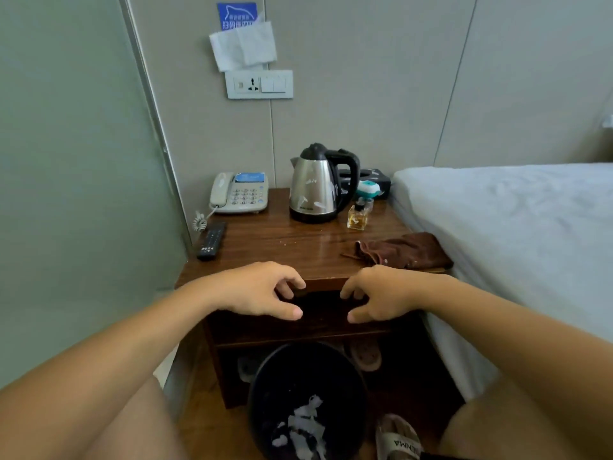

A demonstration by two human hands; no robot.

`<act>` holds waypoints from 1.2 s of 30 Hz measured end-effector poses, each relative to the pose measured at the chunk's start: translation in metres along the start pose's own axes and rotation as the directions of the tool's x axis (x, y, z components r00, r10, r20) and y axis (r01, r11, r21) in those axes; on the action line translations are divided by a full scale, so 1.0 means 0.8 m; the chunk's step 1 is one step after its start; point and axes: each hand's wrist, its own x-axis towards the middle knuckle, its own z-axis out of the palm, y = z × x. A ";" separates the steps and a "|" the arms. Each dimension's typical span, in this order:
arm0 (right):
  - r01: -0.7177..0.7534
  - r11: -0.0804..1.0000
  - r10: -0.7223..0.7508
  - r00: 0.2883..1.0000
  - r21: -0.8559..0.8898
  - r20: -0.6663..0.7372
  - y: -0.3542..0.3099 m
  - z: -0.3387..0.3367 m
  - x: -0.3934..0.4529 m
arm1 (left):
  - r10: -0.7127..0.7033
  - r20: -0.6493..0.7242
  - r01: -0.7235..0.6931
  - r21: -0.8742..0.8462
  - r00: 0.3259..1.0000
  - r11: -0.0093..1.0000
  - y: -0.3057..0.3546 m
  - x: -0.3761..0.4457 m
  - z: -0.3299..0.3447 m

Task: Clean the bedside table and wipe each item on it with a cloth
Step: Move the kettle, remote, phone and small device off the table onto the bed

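So here's where I'm at with the bedside table point(265, 240). My left hand point(255, 290) and right hand point(381, 297) are both hovering at the front edge, fingers loosely curled and a bit spread, holding nothing — the cloth isn't in either one. The brown cloth point(403, 250) is lying bunched on the right side of the tabletop, just beside the bed point(514, 207).

Progress-wise, I'd say there's plenty left. I can see a few crumbs on the wood near the middle, and everything's on the table: phone point(240, 193) back left, remote point(211, 240) on the left edge, kettle point(316, 184) in the middle back, little perfume bottle point(358, 215) beside it. Can't tell whether any of them got wiped. There's torn paper in the bin point(308, 400) below, so some rubbish looks dealt with — my guess anyway.
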 end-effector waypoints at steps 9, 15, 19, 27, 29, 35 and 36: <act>-0.181 0.983 0.182 0.944 0.029 -0.275 0.069 -0.062 -0.001 | -0.087 -0.174 0.116 0.167 0.981 0.979 0.007 -0.001 -0.080; -0.256 0.957 0.283 0.928 0.138 -0.243 0.132 -0.044 0.059 | -0.141 -0.411 0.159 0.010 0.901 0.987 -0.078 0.030 -0.074; -0.281 0.960 0.279 0.947 0.009 -0.159 0.137 -0.043 0.086 | -0.062 -0.515 0.197 0.211 0.855 0.957 -0.108 0.059 -0.068; -0.231 0.972 0.215 0.950 -0.048 -0.227 0.144 -0.034 0.093 | 0.091 -0.541 0.152 0.388 0.836 0.909 -0.119 0.094 -0.069; -0.209 0.975 0.183 0.945 -0.072 -0.271 0.143 -0.034 0.101 | 0.100 -0.556 0.155 0.393 0.825 0.906 -0.126 0.095 -0.069; -0.133 0.971 0.233 0.680 0.196 -0.695 0.124 -0.068 0.140 | 0.128 -0.635 0.166 0.383 0.762 0.908 -0.144 0.100 -0.073; -0.144 0.959 0.279 0.629 0.244 -0.726 0.118 -0.071 0.151 | 0.138 -0.641 0.164 0.388 0.755 0.907 -0.146 0.100 -0.072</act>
